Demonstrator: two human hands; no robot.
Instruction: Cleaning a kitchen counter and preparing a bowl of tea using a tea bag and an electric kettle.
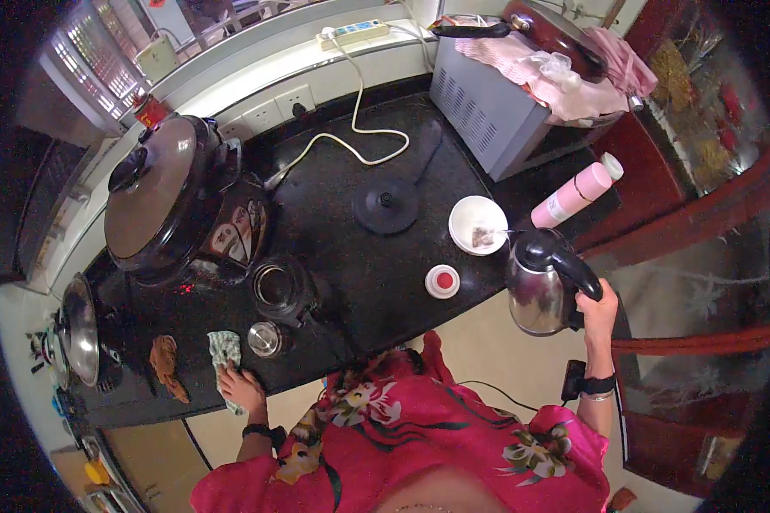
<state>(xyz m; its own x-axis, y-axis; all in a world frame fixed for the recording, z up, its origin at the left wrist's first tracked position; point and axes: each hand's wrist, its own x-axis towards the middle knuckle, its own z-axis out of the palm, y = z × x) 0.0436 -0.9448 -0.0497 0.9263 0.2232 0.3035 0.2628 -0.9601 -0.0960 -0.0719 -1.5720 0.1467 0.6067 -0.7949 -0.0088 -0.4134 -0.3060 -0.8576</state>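
Observation:
My right hand [598,308] grips the black handle of a steel electric kettle [538,288]. The kettle is tilted, and water runs from its spout into a white bowl [467,217] near the counter's edge. My left hand [244,388] rests on a pale green patterned cloth [224,349]; whether the fingers grip it is unclear. A white lid with a red centre [443,281] lies below the bowl. Behind the bowl stands a pink bottle [571,195]. The black kettle base [385,204] sits mid-counter.
A large black electric cooker [186,199] stands at the left, with a dark jug [282,288] and a small glass jar [265,338] before it. A brown cloth [167,367] lies further left. A grey microwave oven [487,106] is at the back right; a white cord [359,115] crosses the counter.

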